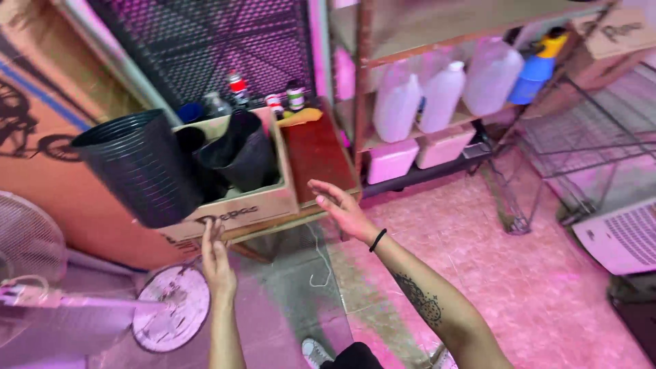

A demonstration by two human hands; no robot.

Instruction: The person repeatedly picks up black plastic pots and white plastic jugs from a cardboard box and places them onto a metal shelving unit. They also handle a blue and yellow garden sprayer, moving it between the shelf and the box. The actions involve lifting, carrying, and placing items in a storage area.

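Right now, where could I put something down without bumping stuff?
The reddish board beside the cardboard box is bare, below the small bottles. The pink floor right of the right hand is open too. The box is stuffed with black pots, and the left hand sits just under it.

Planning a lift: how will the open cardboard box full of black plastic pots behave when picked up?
The cardboard box is probably light, since the black plastic pots look thin. It may tip left, as the ribbed stack overhangs that corner. Both open hands, left hand and right hand, are at its front.
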